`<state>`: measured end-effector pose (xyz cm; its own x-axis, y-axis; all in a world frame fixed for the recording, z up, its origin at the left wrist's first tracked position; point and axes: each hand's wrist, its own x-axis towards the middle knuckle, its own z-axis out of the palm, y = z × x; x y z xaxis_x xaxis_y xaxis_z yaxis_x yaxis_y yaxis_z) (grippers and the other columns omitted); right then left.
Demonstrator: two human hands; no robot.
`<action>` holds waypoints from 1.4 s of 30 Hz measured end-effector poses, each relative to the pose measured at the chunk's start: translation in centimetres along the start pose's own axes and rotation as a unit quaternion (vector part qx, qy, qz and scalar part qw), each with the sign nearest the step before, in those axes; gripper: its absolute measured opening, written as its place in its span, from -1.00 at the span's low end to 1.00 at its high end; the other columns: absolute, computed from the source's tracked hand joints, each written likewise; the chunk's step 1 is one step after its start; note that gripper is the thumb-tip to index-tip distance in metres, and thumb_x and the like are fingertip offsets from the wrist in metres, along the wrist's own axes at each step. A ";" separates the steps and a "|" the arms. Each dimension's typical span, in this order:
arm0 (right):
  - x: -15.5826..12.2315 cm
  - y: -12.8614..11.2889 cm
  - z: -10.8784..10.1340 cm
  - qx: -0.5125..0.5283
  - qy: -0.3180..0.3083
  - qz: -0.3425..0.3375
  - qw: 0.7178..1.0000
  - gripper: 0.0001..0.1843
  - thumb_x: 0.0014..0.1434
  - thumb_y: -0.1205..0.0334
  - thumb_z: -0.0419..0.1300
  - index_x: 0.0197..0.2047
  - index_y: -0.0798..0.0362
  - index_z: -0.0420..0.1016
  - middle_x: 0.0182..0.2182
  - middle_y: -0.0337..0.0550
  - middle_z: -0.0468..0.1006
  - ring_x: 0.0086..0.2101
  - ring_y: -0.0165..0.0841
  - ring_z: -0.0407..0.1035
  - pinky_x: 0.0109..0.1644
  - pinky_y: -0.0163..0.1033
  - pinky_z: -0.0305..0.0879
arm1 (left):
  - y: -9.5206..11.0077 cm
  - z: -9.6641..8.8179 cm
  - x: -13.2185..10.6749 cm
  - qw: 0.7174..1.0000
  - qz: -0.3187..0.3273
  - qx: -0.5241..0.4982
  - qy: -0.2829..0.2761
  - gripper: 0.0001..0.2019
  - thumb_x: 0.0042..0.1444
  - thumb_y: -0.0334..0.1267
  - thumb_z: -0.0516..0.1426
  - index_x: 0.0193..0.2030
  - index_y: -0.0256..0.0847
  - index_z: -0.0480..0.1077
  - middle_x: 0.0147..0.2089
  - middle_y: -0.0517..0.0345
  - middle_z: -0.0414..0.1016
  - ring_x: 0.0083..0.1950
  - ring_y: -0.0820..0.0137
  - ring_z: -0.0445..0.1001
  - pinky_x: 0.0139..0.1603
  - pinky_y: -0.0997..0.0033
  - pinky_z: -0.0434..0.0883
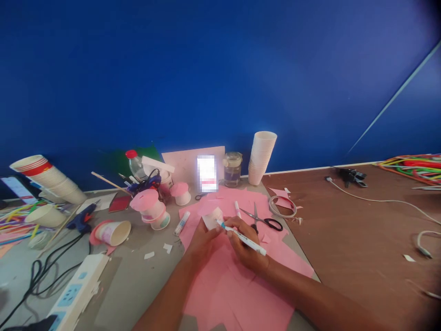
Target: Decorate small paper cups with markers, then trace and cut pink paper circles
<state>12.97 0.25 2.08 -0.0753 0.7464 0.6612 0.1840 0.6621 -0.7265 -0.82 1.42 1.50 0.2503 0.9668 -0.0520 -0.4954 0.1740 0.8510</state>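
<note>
My left hand (201,240) is closed around a small white paper cup (211,219) with a pink top, held above the pink paper (215,294). In my right hand (245,243) is a white marker (254,245), gripped like a pen, its blue tip end at the cup's side. Whether the tip touches the cup I cannot tell. Just beyond the right hand lie scissors (272,223) with black handles and a white-and-pink marker (237,209). Another marker (182,223) rests left of the cup.
Left stand pink-topped cups (151,204), a tipped cup (115,233), a glue gun (82,218) and a power strip (77,292). Behind are a lit phone (207,173), a jar (233,169) and a tall cup stack (262,158). A tape roll (282,207) lies right.
</note>
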 end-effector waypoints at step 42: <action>-0.1 0.5 0.2 -0.013 -0.006 -0.028 1.000 -0.81 0.20 0.34 0.05 -0.13 -0.02 0.40 -0.30 -0.12 0.50 -0.24 -0.30 0.44 -0.18 -0.19 0.40 | 0.4 0.4 -0.2 1.000 0.006 -0.004 0.006 -0.65 -0.04 -0.29 0.28 -0.09 -0.23 0.37 -0.13 0.02 0.50 -0.07 0.22 0.46 -0.05 0.23 0.34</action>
<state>12.90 0.54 1.61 -0.0977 0.7096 0.6978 0.2037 0.7006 -0.6838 -0.74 1.23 2.02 0.2347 0.9708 -0.0490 -0.5055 0.1650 0.8469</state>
